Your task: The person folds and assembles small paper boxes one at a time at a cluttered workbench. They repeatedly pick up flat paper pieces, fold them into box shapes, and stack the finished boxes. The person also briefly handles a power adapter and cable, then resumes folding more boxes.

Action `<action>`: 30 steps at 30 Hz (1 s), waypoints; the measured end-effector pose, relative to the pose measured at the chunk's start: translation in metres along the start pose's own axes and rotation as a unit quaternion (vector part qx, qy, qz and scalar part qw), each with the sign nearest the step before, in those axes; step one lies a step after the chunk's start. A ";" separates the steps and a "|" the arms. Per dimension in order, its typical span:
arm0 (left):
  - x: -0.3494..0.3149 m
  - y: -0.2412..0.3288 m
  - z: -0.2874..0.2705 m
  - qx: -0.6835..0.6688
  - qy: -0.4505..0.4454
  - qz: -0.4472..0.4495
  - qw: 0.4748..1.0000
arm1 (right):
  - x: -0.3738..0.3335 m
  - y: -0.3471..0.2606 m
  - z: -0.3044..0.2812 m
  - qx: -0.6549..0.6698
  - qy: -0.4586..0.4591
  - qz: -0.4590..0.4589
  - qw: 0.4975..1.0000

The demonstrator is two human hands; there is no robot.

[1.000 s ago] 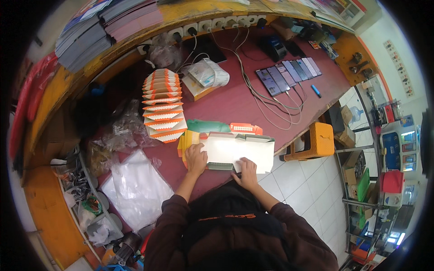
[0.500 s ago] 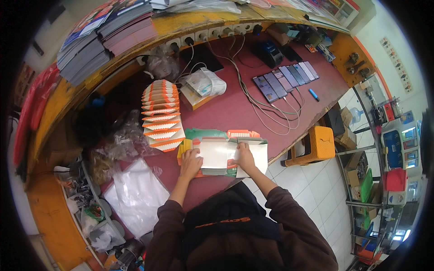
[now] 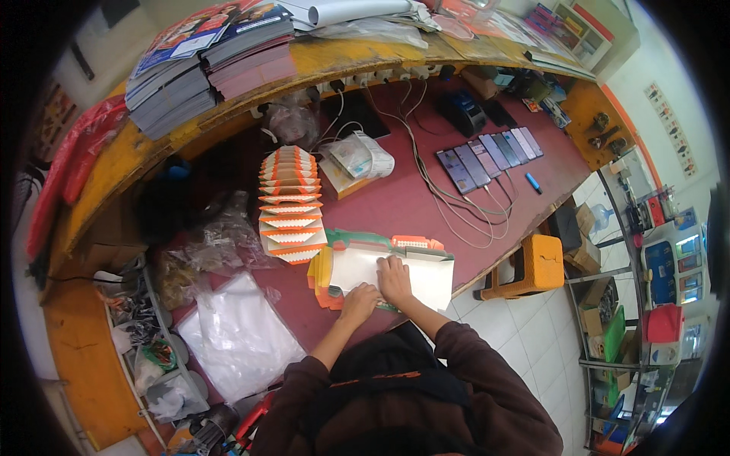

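Observation:
A flat cardboard box blank (image 3: 432,281), white on its upper side, lies near the table's front edge. Under it, more blanks show yellow, green and orange printed edges. My right hand (image 3: 394,281) rests over the blank's middle, fingers bent and pressed together on the board. Close beside it, my left hand (image 3: 360,302) is closed at the near edge of the blank; its fingertips are partly hidden. Left of the blank stands a long row of folded orange-and-white cardboard trays (image 3: 292,220), nested into one another.
Clear plastic bags (image 3: 239,334) lie at the left. Behind are a wrapped packet (image 3: 365,156), a row of phones (image 3: 490,158) with cables, and a blue marker (image 3: 533,183). Paper stacks (image 3: 173,99) sit on the upper shelf. An orange stool (image 3: 541,258) stands right of the table.
My left hand has moved right from the blank's left side to its near edge. My right hand has shifted slightly left, and the hands are now close together. The view has tilted slightly.

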State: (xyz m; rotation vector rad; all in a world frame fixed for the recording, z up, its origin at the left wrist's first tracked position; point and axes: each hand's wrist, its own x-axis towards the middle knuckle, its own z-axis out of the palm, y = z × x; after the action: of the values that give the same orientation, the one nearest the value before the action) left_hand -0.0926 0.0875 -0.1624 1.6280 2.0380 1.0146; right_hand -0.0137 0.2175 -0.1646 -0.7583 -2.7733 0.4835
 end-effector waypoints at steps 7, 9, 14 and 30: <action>0.011 0.007 -0.014 0.032 -0.062 -0.010 0.997 | 0.002 0.003 -0.002 -0.006 0.029 0.007 1.000; 0.018 0.007 -0.019 -0.001 -0.069 -0.036 0.997 | 0.000 0.002 -0.008 0.025 0.028 0.002 0.999; 0.033 0.006 -0.042 0.028 -0.128 -0.083 0.988 | -0.052 0.012 -0.052 0.137 0.019 0.035 0.990; 0.046 -0.026 -0.044 -0.026 -0.267 -0.101 0.958 | -0.015 0.050 -0.047 0.002 -0.110 0.070 0.991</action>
State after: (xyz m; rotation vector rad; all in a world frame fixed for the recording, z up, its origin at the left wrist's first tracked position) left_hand -0.1533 0.1147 -0.1429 1.4314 1.7418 0.4803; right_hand 0.0359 0.2620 -0.1422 -0.9563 -2.9314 0.6355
